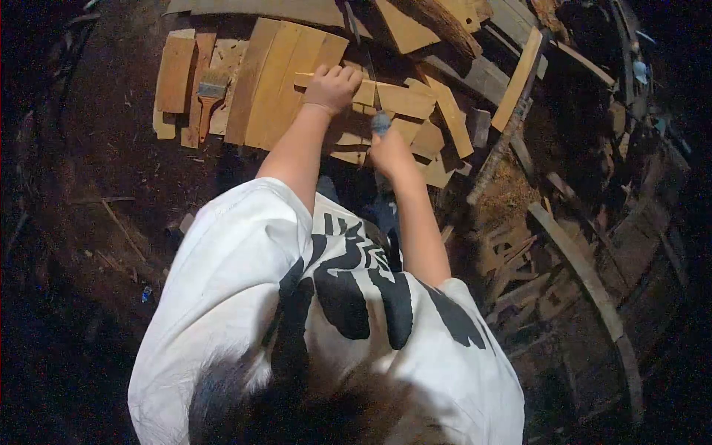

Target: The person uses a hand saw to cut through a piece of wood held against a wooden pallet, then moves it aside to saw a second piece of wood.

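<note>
My left hand (333, 89) is closed over a narrow wooden strip (400, 98), pressing it down across wider boards. One end of the strip sticks out past the left of my fingers, and the rest runs off to the right. My right hand (391, 152) is wrapped round the grey-blue handle of a saw (380, 123). The thin dark blade points away from me and crosses the strip just to the right of my left hand. Under the left hand lies a panel of joined boards (285, 81).
A paintbrush (211, 100) with a wooden handle rests on boards at the left. Offcuts (427, 139) lie close to my right hand. A bark-edged log (445, 26) and long planks (517, 80) spread at the upper right, with more scrap wood (586, 271) on the ground.
</note>
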The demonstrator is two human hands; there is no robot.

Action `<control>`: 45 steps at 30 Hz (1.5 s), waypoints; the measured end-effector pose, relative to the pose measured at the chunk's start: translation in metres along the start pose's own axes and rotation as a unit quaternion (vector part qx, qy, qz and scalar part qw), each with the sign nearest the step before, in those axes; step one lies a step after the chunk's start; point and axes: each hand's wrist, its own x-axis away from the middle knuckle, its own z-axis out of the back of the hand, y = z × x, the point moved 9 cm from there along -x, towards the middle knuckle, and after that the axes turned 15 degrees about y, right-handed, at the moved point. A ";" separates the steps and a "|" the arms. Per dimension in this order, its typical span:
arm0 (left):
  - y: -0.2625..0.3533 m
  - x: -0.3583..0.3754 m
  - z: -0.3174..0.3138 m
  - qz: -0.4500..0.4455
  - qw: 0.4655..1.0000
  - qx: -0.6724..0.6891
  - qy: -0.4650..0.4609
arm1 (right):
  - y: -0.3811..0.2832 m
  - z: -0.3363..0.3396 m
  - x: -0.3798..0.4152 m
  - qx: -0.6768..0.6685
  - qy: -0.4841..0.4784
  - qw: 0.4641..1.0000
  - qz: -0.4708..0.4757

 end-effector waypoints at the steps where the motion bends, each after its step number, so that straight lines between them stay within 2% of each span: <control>1: 0.000 0.001 -0.001 -0.005 1.000 -0.006 0.005 | -0.001 -0.004 -0.001 0.005 -0.019 1.000 -0.021; 5: 0.002 -0.001 0.003 -0.013 1.000 -0.015 0.016 | 0.017 0.022 0.047 -0.079 0.026 0.996 0.034; 7: 0.000 0.001 0.002 -0.003 1.000 0.001 0.006 | 0.020 0.031 0.058 -0.027 0.000 0.999 -0.026; 10: -0.002 -0.001 0.002 0.002 1.000 -0.003 0.002 | 0.016 0.015 0.037 -0.053 0.018 0.998 0.015; 13: 0.002 0.000 0.004 -0.005 1.000 -0.011 0.006 | -0.005 -0.006 -0.003 -0.047 -0.017 0.999 -0.006; 19: 0.000 -0.005 0.003 -0.002 1.000 -0.010 0.005 | 0.026 0.028 0.061 -0.052 0.023 0.998 -0.013; 22: 0.002 0.001 -0.001 0.000 1.000 -0.009 -0.001 | 0.027 0.030 0.059 -0.023 0.001 0.999 -0.044; 26: 0.000 -0.001 0.001 -0.003 1.000 -0.008 0.011 | 0.006 0.005 0.012 -0.074 0.037 0.997 0.003; 28: 0.001 -0.002 0.003 -0.005 1.000 -0.014 0.004 | 0.004 -0.005 -0.005 -0.019 0.023 1.000 -0.003; 33: 0.003 0.000 -0.002 -0.013 1.000 -0.009 -0.003 | 0.026 0.016 0.041 -0.067 0.021 0.998 -0.004; 34: 0.006 -0.001 0.003 -0.032 0.999 0.013 0.026 | 0.031 0.013 0.045 -0.070 0.019 0.997 0.010; 36: 0.011 -0.001 0.008 -0.047 0.997 0.033 0.053 | 0.028 0.006 0.035 -0.065 0.006 0.998 0.009; 39: 0.011 0.000 0.002 -0.050 0.998 0.018 0.015 | 0.007 0.003 0.007 -0.039 0.025 0.999 -0.001; 41: 0.010 0.002 -0.003 -0.052 0.999 0.005 -0.013 | 0.002 -0.009 -0.010 -0.061 -0.008 0.998 0.011; 45: 0.010 -0.004 0.007 -0.052 0.998 0.014 0.024 | 0.006 0.019 0.042 -0.056 -0.002 0.998 -0.011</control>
